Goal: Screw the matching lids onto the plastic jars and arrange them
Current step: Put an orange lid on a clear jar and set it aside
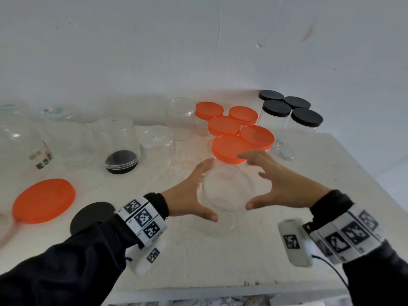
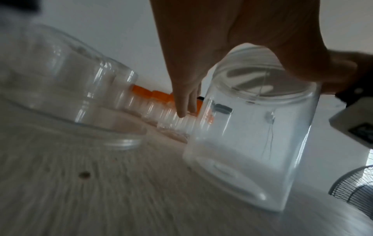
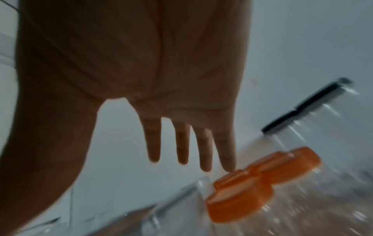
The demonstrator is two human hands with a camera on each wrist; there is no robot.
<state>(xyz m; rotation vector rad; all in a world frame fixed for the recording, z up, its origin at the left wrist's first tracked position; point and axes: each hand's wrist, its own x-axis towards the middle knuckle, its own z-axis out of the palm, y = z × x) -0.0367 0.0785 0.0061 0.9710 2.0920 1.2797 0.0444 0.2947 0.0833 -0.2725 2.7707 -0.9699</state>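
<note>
Both hands, left point(image 1: 187, 195) and right point(image 1: 284, 184), spread wide, bracket the upturned clear jar point(image 1: 228, 195) mid-counter point(image 1: 220, 261), probably to right it for lidding.

A clear plastic jar point(image 1: 227, 195) stands on the desk point(image 1: 254, 261) front and centre, no lid on it. Behind it, five orange-lidded jars point(image 1: 229, 149) cluster tight together, and four black-lidded jars point(image 1: 305, 117) huddle at the far right corner. Over to the left, several clear lidless jars point(image 1: 156, 144) wait, one covering a black lid point(image 1: 121, 161). A loose orange lid point(image 1: 44, 200) lies flat at the near left, another black lid point(image 1: 91, 215) just beside it.
</note>
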